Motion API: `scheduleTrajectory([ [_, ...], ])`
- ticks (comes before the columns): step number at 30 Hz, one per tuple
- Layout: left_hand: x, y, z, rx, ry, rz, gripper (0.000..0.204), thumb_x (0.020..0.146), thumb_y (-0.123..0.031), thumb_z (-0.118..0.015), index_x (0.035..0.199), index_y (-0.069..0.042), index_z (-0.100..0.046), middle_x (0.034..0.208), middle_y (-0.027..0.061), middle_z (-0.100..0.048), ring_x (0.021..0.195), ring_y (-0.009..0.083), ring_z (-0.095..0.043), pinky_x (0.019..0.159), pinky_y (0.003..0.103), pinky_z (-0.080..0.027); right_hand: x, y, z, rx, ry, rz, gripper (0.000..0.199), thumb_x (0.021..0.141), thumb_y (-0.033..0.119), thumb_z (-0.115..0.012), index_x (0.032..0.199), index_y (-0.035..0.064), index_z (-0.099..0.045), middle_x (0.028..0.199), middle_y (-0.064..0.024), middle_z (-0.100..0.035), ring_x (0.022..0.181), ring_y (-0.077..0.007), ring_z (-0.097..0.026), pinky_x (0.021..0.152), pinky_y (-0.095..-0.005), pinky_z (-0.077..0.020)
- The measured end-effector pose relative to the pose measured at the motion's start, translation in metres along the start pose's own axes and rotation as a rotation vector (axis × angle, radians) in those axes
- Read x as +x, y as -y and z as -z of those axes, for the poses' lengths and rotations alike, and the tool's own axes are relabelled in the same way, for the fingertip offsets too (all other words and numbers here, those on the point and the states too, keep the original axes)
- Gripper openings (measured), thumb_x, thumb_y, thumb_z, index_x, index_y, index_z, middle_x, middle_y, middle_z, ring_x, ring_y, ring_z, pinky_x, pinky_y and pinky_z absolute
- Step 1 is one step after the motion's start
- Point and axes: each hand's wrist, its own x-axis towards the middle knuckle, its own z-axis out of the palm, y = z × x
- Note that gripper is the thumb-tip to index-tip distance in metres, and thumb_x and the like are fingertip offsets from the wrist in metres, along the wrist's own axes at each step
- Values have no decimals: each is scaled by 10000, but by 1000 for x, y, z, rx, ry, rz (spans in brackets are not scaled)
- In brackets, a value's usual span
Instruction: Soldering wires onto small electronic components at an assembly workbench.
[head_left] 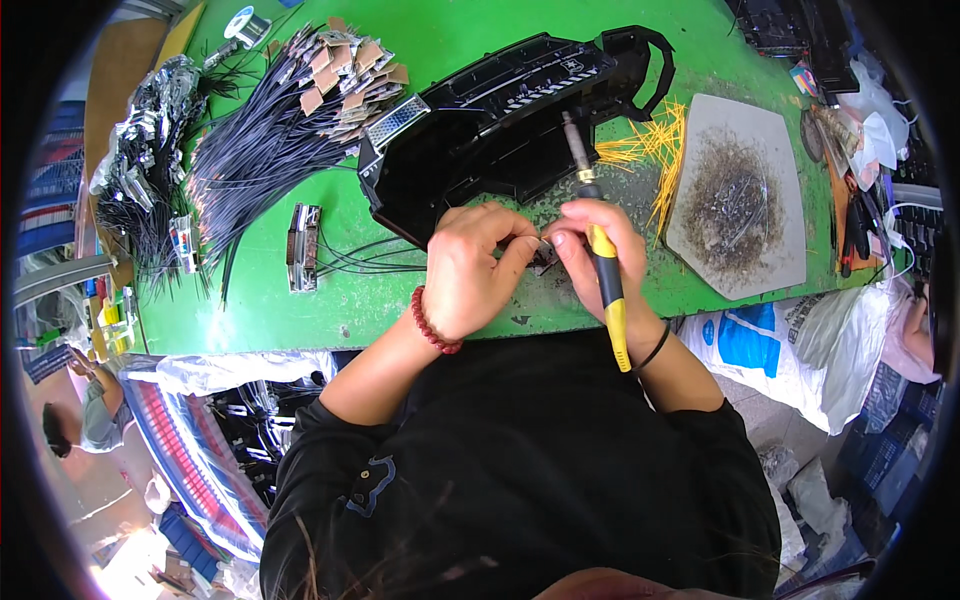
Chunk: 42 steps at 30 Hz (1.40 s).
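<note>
My left hand (465, 268) is closed in a pinch at the table's near edge, beside black wires (370, 262). Those wires run left to a small module (302, 250) with silver edges. A soldering iron (611, 300) with a yellow and black handle rests in my right hand (630, 258), its metal tip pointing away from me. My right thumb and fingertips meet the left ones over a small dark part (543, 258), mostly hidden by the fingers. Just beyond both hands lies a long black plastic housing (425, 185).
Bundled black wires (255, 150) with brown-tabbed modules lie at the left, near a solder spool (246, 25). Thin yellow sticks (660, 150) are scattered beside a grey pad (715, 120) with dark residue. A white sack (830, 345) hangs at the right edge of the green table (700, 50).
</note>
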Motion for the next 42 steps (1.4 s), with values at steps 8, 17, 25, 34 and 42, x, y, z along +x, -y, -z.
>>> scheduleTrajectory([
  [8,1,2,2,5,42,-19,58,767,-82,-683,773,-44,-639,729,82,-629,702,276,-601,702,363,-444,14,10,8,-213,103,283,398,687,-52,-715,1045,80,-602,800,-60,-654,663,-229,-613,618,-321,-481],
  [17,-2,1,1,150,-95,-242,110,690,-43,-726,757,-56,-640,744,62,-628,673,252,-610,620,353,-471,7,19,-1,-27,83,-134,393,785,-57,-679,1142,24,-534,800,-76,-670,704,-132,-638,666,-243,-511],
  [25,-6,-4,3,252,-71,-175,104,702,-21,-713,769,-48,-639,753,67,-606,659,259,-601,589,346,-475,15,10,26,-370,268,178,467,619,28,-754,1061,107,-624,786,-44,-627,703,-264,-579,623,-365,-447],
  [34,-6,-10,10,418,6,-196,124,690,-61,-720,790,-83,-648,752,35,-585,710,224,-587,678,354,-441,13,9,18,-598,347,310,379,665,95,-711,1030,136,-618,719,-1,-590,753,-210,-559,675,-352,-415],
  [42,-4,-8,-1,408,-38,-220,101,705,-66,-703,764,-86,-624,729,22,-586,704,207,-588,708,346,-421,-2,20,9,-713,199,184,427,613,74,-776,1012,108,-628,792,-30,-649,742,-243,-550,757,-371,-409],
])
